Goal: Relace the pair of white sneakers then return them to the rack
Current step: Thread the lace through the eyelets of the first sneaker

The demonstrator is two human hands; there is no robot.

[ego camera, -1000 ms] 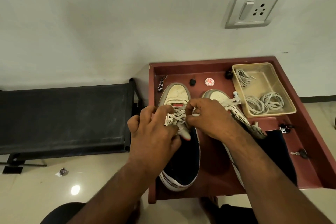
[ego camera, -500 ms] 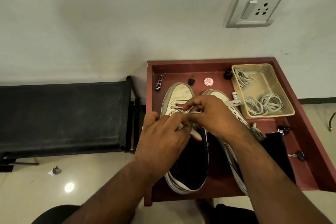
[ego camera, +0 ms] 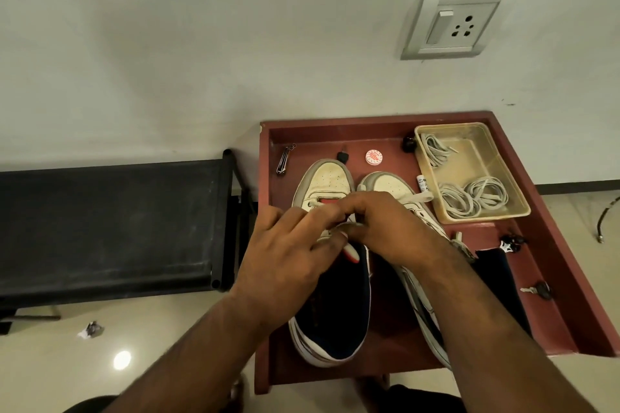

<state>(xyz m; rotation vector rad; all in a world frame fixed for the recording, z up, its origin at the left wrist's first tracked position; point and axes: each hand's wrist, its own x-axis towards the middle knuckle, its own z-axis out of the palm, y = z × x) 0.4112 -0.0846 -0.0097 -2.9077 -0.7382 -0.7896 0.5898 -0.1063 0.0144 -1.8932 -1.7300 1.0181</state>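
— How is the lace held?
— It is pinched by the left hand [ego camera: 288,261] and right hand [ego camera: 385,231] over the left sneaker [ego camera: 330,184].
— And the sneakers?
— Scuffed white toes, dark linings; both are set on the red table [ego camera: 570,278], the right sneaker [ego camera: 389,184] alongside.

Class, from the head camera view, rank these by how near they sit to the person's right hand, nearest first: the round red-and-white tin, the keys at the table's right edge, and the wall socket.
Measured from the right hand:
1. Round red-and-white tin, just beyond the hand, near the back of the table.
2. Keys, off to the right, by the table's right edge.
3. Wall socket, high on the wall, well behind the table.
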